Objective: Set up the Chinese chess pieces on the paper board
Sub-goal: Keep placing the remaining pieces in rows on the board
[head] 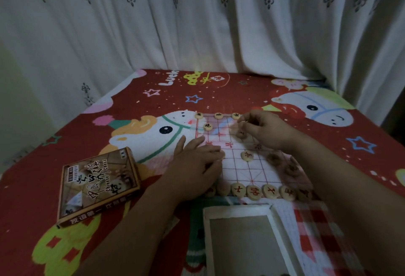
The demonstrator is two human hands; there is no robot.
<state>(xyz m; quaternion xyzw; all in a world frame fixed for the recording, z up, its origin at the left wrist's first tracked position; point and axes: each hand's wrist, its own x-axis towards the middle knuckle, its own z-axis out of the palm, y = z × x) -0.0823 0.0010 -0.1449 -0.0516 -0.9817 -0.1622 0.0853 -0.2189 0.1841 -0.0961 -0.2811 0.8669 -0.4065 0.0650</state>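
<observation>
Left hand [197, 157] is laid flat, fingers straight, on the left edge of the white paper board with red grid [247, 172]. Right hand [263, 129] is curled over the far right squares; whether a piece is pinched cannot be told. Round pale wooden pieces [254, 192] are lined along the near edge, and three are set on the far row. Unfilled far points lie nearest the right hand. "Chinese Chess" is printed on the brown cardboard box [98, 183] at left, "Luck" on the red cartoon cloth [168, 80].

Wood pcs [247, 156], paper board [252, 166], cardbd box [98, 186]
</observation>
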